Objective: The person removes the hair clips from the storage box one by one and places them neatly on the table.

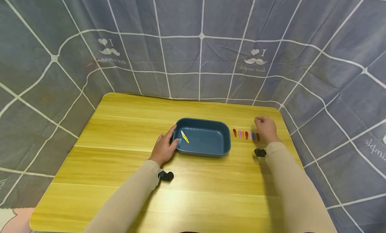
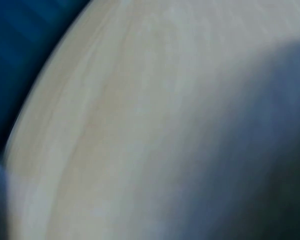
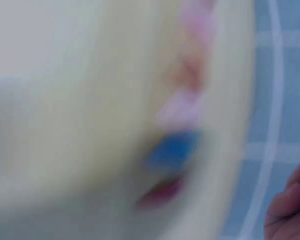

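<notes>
My left hand [image 1: 164, 147] rests at the left end of a dark blue rectangular bin [image 1: 224, 153], straight fingers along its outer wall and thumb at the rim. Inside lie a yellow hair clip [image 1: 185, 137] and, close to the thumb, a blue hair clip [image 1: 179, 142]. My right hand [image 1: 266, 128], fingers curled, is at the right end of a row of hair clips [image 1: 246, 135]. Red, pink, orange and blue ones stand side by side. In the right wrist view a blue clip [image 3: 172, 150] and a red one [image 3: 160, 194] are blurred; I cannot tell whether the fingers pinch anything.
The bin and the row stand on a yellow wood-grain table [image 1: 120, 152]. A grey curtain with white grid lines [image 1: 184, 55] hangs behind the table and along both sides. Each wrist carries a small black camera [image 1: 166, 175].
</notes>
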Available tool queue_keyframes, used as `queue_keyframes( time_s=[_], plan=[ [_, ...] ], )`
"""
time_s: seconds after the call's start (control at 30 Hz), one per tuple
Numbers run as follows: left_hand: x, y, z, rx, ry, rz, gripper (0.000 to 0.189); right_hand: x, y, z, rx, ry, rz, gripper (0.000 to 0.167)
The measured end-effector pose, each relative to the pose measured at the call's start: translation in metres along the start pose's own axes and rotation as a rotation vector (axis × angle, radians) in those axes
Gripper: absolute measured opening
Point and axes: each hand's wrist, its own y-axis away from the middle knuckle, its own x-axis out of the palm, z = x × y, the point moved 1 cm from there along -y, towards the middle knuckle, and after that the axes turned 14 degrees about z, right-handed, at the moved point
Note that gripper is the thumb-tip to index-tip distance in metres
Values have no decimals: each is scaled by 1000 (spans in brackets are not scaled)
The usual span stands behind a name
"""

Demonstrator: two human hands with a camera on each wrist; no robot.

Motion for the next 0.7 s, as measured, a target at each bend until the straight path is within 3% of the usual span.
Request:
queue_keyframes(
  time_s=[0.2,0.33,0.5,0.7],
  plan=[
    [-1,0,0,-3,-3,4,66,32,-2,102,-261,153,172,40],
    [-1,1,0,-10,-5,9,67,65,1,152,-387,243,330,38],
    [-2,1,-1,-19,-1,10,66,107,-4,188,-462,359,506,38],
    [-2,1,1,-11,-6,14,66,145,-13,204,-507,469,658,38]
  ],
)
